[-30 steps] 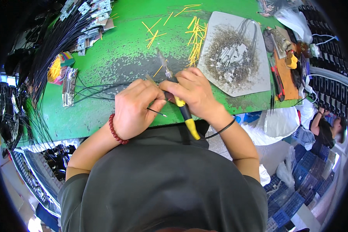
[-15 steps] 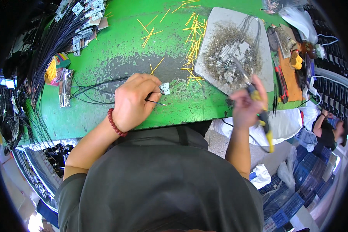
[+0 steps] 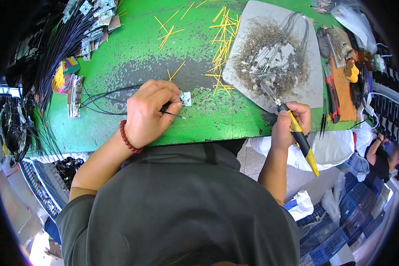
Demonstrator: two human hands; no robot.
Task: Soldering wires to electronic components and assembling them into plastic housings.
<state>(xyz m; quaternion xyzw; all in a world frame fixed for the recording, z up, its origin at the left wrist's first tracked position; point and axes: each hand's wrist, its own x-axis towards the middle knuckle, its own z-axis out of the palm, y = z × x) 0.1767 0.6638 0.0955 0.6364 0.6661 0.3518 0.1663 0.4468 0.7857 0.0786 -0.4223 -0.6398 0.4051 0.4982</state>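
My left hand (image 3: 148, 111) is closed on a thin black cable (image 3: 175, 115), whose bare end sticks out past my fingers. Just beyond the fingertips a small white circuit board (image 3: 187, 99) lies on the green table (image 3: 217, 124); whether my fingers touch it is hard to tell. My right hand (image 3: 291, 124) grips a yellow-and-black soldering iron (image 3: 303, 144), its metal tip pointing away from me over the near part of a grey pad (image 3: 314, 84). Dark residue and silvery wire-like strands cover the pad's middle.
Many thin yellow sticks (image 3: 224, 44) are scattered left of the pad. Bundled black cables with white boards (image 3: 93, 33) fill the far left. A silvery strip bundle (image 3: 75, 96) lies left of my left hand. A red-and-black cutter (image 3: 332, 97) sits at the right. Another person (image 3: 379, 157) is at far right.
The soldering iron has drawn back, its tip going from the pad's middle toward its near edge. My right hand, blurred before, is now steadier. My left hand keeps its hold on the cable.
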